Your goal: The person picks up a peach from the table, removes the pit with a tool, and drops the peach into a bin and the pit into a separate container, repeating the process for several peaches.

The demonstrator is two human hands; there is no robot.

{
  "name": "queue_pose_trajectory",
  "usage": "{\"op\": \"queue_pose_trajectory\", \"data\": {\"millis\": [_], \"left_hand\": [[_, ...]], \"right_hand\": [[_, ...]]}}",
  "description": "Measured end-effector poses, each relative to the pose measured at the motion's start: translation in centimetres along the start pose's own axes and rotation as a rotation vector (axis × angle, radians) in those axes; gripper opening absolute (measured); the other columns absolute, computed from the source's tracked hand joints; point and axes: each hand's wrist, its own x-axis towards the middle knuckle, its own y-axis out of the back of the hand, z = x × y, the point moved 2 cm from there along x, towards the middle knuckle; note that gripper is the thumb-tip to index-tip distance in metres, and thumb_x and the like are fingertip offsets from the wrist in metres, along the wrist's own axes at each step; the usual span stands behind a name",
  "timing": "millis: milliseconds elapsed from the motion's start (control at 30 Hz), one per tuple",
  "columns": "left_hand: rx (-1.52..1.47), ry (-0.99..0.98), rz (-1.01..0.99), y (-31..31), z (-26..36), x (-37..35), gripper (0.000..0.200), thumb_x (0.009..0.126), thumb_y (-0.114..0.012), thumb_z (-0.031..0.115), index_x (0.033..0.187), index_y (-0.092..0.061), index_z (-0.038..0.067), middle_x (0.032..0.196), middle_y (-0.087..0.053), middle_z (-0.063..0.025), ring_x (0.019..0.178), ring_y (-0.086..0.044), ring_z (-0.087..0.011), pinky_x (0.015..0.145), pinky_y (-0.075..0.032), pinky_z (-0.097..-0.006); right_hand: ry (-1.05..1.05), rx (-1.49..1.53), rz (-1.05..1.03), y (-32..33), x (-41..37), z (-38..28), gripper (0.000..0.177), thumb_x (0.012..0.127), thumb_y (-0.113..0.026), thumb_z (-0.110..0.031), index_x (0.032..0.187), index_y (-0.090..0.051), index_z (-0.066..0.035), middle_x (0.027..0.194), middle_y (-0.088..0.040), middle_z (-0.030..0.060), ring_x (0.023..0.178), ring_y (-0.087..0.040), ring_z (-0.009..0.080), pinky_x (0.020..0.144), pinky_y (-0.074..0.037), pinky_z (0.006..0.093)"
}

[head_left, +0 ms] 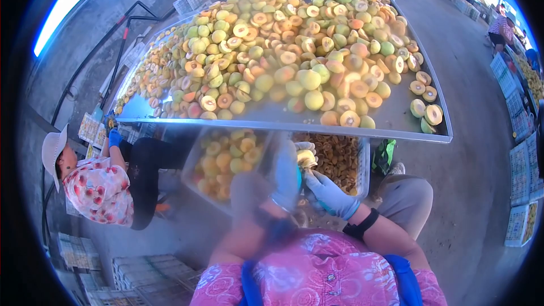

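In front of my lap, my left hand (288, 171), in a pale glove, is closed round a yellow peach (307, 159) that looks cut. My right hand (333, 194), gloved in pale blue, has its fingers pressed together just below the fruit. Whether a small tool sits in those fingers is hidden. Both hands are over the near edge of a white crate holding brown pits and scraps (335, 161). Left of it, partly blurred, stands a crate of whole peaches (229, 156).
A metal-rimmed table (396, 123) ahead carries a heap of whole and halved peaches (283, 51). At left sits a co-worker (102, 190) in a hat. A green bag (384, 156) lies beside the pit crate. Stacked crates (518, 170) line the right side.
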Motion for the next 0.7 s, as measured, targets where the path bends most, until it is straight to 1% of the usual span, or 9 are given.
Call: {"op": "queue_pose_trajectory", "data": {"millis": [67,133,200,267,367,433,567,633,700], "left_hand": [[0.034,-0.021,-0.002,-0.3,0.9,-0.3,0.058,0.095,-0.047,0.055,0.108,-0.059,0.0,0.092,-0.066,-0.0107,0.083,-0.065,-0.0196,0.074,-0.054,-0.0287],[-0.19,0.249,-0.056,-0.7,2.2,-0.5,0.051,0.097,-0.047,0.048,0.107,-0.061,0.0,0.096,-0.066,-0.0097,0.085,-0.064,-0.0182,0.078,-0.053,-0.029],[-0.236,0.229,-0.088,-0.4,2.0,-0.2,0.047,0.098,-0.048,0.044,0.106,-0.062,0.0,0.098,-0.066,-0.0095,0.086,-0.064,-0.0176,0.078,-0.053,-0.0292],[-0.282,0.215,-0.123,0.1,1.7,0.2,0.043,0.099,-0.048,0.04,0.105,-0.062,0.0,0.1,-0.065,-0.0093,0.086,-0.063,-0.017,0.079,-0.053,-0.0294],[0.08,0.06,-0.168,0.8,1.4,0.7,0.039,0.1,-0.048,0.035,0.103,-0.063,-0.001,0.1,-0.065,-0.01,0.086,-0.063,-0.0172,0.079,-0.054,-0.0306],[0.234,-0.194,-0.103,0.7,1.1,0.6,0.042,0.101,-0.045,0.037,0.102,-0.062,-0.002,0.096,-0.066,-0.0105,0.084,-0.064,-0.0173,0.077,-0.054,-0.0304],[0.128,-0.081,-0.029,0.1,1.6,-0.3,0.048,0.101,-0.042,0.041,0.101,-0.062,-0.002,0.092,-0.066,-0.0112,0.081,-0.064,-0.0168,0.077,-0.054,-0.03],[-0.19,0.214,-0.02,0.0,2.0,-0.9,0.053,0.101,-0.04,0.046,0.101,-0.063,-0.002,0.089,-0.065,-0.0101,0.078,-0.063,-0.0157,0.076,-0.054,-0.0296],[-0.13,0.185,-0.013,-0.3,2.4,-1.1,0.054,0.1,-0.04,0.048,0.1,-0.063,-0.002,0.088,-0.065,-0.0099,0.077,-0.063,-0.0159,0.075,-0.054,-0.0297]], "right_hand": [[-0.001,0.131,-0.056,0.5,0.3,0.7,0.031,0.101,-0.041,-0.043,0.103,-0.046,-0.013,0.062,-0.038,-0.0059,0.04,-0.029,0.0035,0.034,-0.023,0.0206],[-0.002,0.263,-0.115,0.9,0.4,0.5,0.032,0.101,-0.041,-0.044,0.1,-0.046,-0.013,0.06,-0.037,-0.0065,0.039,-0.029,0.0036,0.033,-0.022,0.0208],[-0.302,0.596,-0.264,0.3,-1.0,-2.4,0.033,0.1,-0.042,-0.046,0.098,-0.047,-0.013,0.059,-0.036,-0.0075,0.039,-0.029,0.0033,0.034,-0.021,0.0201],[-0.231,0.528,-0.261,0.9,-0.4,-1.3,0.033,0.1,-0.042,-0.046,0.098,-0.048,-0.014,0.059,-0.035,-0.0077,0.039,-0.028,0.0031,0.034,-0.021,0.0195],[-0.08,0.399,-0.209,0.8,0.9,0.7,0.032,0.1,-0.043,-0.047,0.099,-0.048,-0.015,0.059,-0.034,-0.0081,0.04,-0.027,0.0029,0.035,-0.021,0.0185],[0.004,0.348,-0.158,0.7,1.2,1.2,0.031,0.1,-0.043,-0.047,0.1,-0.048,-0.016,0.059,-0.033,-0.0084,0.04,-0.027,0.0028,0.035,-0.021,0.0182],[-0.062,0.399,-0.223,1.1,1.0,2.3,0.033,0.1,-0.042,-0.046,0.112,-0.048,-0.016,0.06,-0.033,-0.0082,0.041,-0.026,0.0029,0.036,-0.022,0.0183],[-0.087,0.343,-0.227,1.6,1.1,3.0,0.033,0.1,-0.042,-0.045,0.116,-0.048,-0.016,0.061,-0.034,-0.0079,0.042,-0.026,0.0029,0.036,-0.022,0.0185],[-0.183,0.348,-0.27,0.9,0.3,1.4,0.032,0.1,-0.043,-0.045,0.115,-0.048,-0.017,0.061,-0.035,-0.0076,0.042,-0.027,0.003,0.036,-0.022,0.019]]}}
